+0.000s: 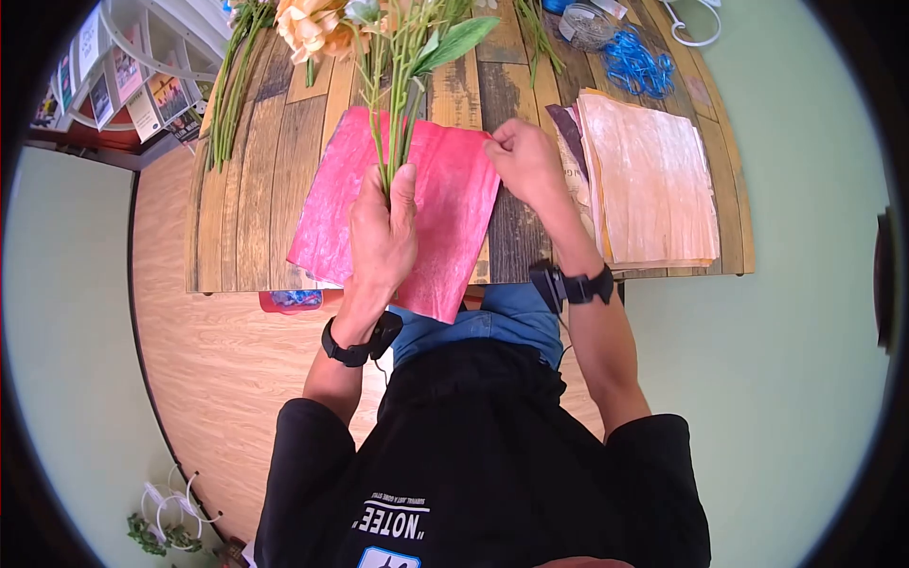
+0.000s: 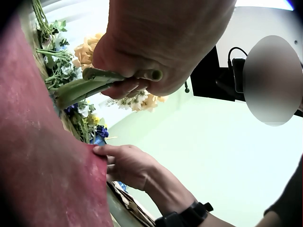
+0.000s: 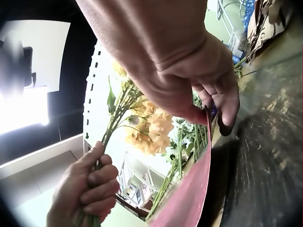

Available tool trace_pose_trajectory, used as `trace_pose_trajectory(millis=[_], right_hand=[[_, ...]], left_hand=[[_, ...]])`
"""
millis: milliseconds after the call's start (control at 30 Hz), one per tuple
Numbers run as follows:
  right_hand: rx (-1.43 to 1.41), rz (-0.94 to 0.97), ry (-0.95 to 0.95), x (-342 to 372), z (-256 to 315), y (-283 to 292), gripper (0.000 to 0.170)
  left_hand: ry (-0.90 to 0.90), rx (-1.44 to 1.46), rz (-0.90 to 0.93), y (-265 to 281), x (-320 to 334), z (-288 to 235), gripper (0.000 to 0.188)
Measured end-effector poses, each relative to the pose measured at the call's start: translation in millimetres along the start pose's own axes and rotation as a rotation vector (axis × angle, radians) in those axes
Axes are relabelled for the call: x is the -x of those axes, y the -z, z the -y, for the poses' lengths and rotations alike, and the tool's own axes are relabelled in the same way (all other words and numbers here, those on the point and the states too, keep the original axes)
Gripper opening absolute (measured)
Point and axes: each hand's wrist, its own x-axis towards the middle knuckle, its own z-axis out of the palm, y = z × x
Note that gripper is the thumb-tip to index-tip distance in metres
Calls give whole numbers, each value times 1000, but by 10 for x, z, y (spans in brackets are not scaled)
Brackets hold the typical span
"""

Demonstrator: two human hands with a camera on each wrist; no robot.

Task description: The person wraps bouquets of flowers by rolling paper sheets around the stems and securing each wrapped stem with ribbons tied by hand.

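My left hand grips a bunch of green flower stems topped with peach blossoms. It holds the bunch above a pink sheet of wrapping paper, which lies on the table and hangs past the front edge. With thumb and fingers, my right hand pinches the far right corner of that sheet. In the right wrist view the paper's edge runs up between the thumb and fingers. The cut stem ends poke out of my left fist in the left wrist view.
A stack of pale pink paper lies on the right of the wooden table. Behind it are a blue tangle of ribbon and a white cable. Loose stems lie at the left, near a magazine rack.
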Motion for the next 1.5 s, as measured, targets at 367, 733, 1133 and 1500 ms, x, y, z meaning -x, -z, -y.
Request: trace_pose_trajectory(millis=[367, 733, 1133, 1500], right_hand=[[-613, 30, -214, 600, -57, 58, 53], [-790, 64, -227, 706, -96, -21, 55], [-825, 92, -199, 740, -104, -109, 51], [-785, 108, -213, 658, -106, -124, 51]], left_hand=[[-109, -349, 77, -217, 47, 8, 24], [-200, -725, 74, -323, 101, 133, 27], [-180, -951, 188, -499, 213, 418, 32], [-248, -895, 135, -485, 307, 279, 40]])
